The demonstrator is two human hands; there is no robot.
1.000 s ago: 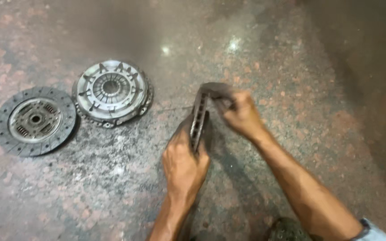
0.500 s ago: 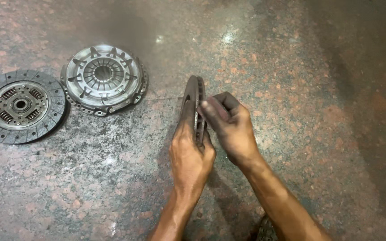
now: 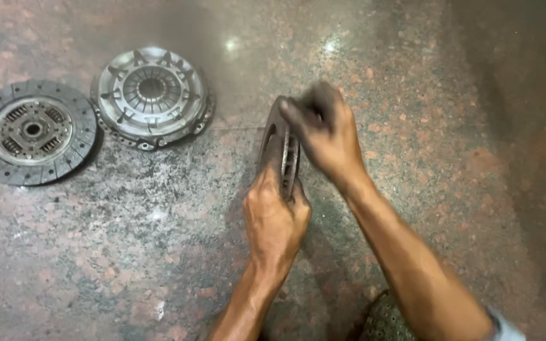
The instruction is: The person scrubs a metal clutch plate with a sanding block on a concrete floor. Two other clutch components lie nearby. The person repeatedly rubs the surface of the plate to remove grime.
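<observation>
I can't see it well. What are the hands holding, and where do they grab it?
A round metal disc stood on edge on the floor. The left hand holds its near rim, the right hand its top rim.

Speckled granite floor [image 3: 450, 189] — a clutch disc [image 3: 31, 132] and pressure plate [image 3: 151, 96] lie flat, side by side.

There is only one view, from a camera on the person's head, and it looks almost straight down at the speckled stone floor [image 3: 450, 189]. It is close: both arms come up from the bottom edge, and the left hand [image 3: 274, 218] and the right hand [image 3: 325, 134] meet near the middle, around a round metal disc [image 3: 279, 151] that stands on its edge. Two more round metal parts, the toothed plate [image 3: 31, 131] and the domed cover [image 3: 151, 96], lie flat at the upper left, farther from the camera.
</observation>
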